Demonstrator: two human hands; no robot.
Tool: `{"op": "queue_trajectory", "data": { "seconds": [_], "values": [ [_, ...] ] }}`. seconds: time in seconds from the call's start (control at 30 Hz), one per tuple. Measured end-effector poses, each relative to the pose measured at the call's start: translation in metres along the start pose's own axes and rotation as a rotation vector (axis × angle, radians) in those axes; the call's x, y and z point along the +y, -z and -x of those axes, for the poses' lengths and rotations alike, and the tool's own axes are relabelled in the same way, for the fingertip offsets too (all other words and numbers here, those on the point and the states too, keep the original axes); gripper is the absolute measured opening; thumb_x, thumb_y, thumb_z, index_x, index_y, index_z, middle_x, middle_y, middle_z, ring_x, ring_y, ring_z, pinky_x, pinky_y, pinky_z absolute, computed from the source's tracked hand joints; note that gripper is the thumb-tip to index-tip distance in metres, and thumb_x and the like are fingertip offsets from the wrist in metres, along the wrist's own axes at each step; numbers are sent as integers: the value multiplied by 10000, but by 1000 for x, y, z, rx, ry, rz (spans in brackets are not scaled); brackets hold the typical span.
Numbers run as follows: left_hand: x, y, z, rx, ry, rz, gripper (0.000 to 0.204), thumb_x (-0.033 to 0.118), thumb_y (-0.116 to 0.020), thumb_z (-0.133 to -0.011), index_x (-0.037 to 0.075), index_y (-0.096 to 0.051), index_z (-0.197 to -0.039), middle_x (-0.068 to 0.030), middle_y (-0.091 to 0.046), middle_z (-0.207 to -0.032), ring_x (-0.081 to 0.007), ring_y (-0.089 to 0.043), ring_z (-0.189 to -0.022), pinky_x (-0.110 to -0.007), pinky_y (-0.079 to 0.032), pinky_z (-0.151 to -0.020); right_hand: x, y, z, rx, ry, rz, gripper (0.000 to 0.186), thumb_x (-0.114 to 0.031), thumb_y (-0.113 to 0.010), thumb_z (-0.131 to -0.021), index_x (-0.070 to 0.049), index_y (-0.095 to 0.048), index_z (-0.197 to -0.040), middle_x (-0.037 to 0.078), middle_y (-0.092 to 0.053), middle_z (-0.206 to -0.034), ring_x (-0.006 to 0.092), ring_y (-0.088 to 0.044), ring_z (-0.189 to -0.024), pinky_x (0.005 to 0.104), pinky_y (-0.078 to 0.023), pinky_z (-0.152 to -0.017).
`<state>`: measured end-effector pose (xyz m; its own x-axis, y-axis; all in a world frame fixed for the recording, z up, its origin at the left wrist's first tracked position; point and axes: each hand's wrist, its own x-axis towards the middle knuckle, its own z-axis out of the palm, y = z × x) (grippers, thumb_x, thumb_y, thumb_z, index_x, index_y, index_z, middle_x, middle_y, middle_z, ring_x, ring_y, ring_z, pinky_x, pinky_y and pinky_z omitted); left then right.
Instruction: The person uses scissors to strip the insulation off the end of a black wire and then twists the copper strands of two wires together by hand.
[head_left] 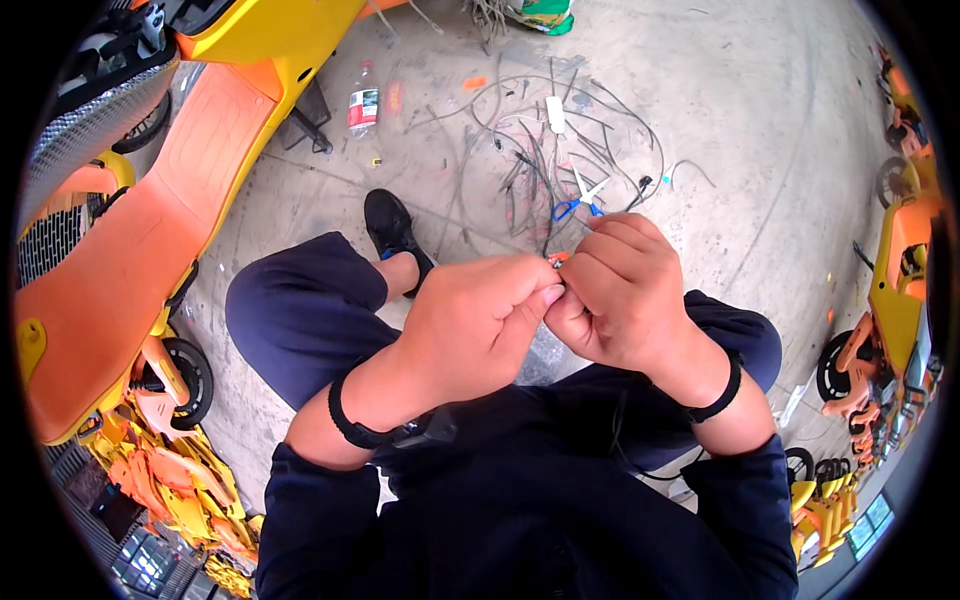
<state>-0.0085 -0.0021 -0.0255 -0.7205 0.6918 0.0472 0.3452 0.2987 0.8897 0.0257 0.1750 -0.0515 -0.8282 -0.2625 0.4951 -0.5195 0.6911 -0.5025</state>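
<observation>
Both of my hands meet in front of my lap, fingertips pressed together. My left hand (465, 320) is closed in a pinch, thumb against the bent index finger. My right hand (630, 290) is curled closed beside it, its fingertips touching the left ones. A small orange-red piece (558, 259) shows between them; most of it is hidden, and its kind cannot be made out. Just beyond the right knuckles are scissors (578, 203) with blue handles and parted blades. Cut dark cables (535, 170) lie scattered on the floor past my hands.
A white tag-like piece (555, 115) lies among the cables. A clear bottle (363, 100) stands farther left, beyond my shoe (392, 228). A large yellow and orange vehicle body (160, 210) fills the left side. More yellow vehicles (895, 270) line the right edge.
</observation>
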Motion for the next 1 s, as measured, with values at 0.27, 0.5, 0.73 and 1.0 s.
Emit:
{"op": "queue_trajectory", "data": {
  "seconds": [0.27, 0.5, 0.73, 1.0],
  "values": [
    [0, -3, 4, 119, 77, 254, 67, 53, -606, -876, 4, -631, -839, -67, -634, -696, -137, -588, -594, -241, -438, -559, -6, 3, -6, 88, -34, -11, 122, -93, -629, -603, -84, -507, -606, 35, -429, -554, 232, -493, -517, 362, -498, -682],
    [4, -4, 5, 128, 54, 314, 59, 35, -614, -874, -17, -630, -852, -73, -637, -727, -121, -583, -624, -235, -442, -571, -10, 8, -7, 110, -51, -27, 95, -81, -626, -590, -74, -533, -608, 35, -455, -546, 228, -498, -506, 390, -502, -738],
    [10, -3, 5, 144, 32, 252, 66, 43, -623, -866, -17, -632, -842, -75, -629, -715, -132, -577, -609, -240, -436, -561, -13, 10, -3, 85, -127, -82, 75, -69, -618, -600, -65, -546, -618, 42, -487, -555, 235, -528, -523, 400, -502, -752],
    [12, -3, 5, 143, -68, 176, 56, 46, -602, -869, -3, -628, -858, -92, -614, -686, -169, -566, -544, -261, -434, -520, -8, 18, -1, 35, -131, -281, 59, -37, -600, -620, -51, -559, -660, 46, -524, -597, 246, -541, -564, 401, -504, -754]
  ]
}}
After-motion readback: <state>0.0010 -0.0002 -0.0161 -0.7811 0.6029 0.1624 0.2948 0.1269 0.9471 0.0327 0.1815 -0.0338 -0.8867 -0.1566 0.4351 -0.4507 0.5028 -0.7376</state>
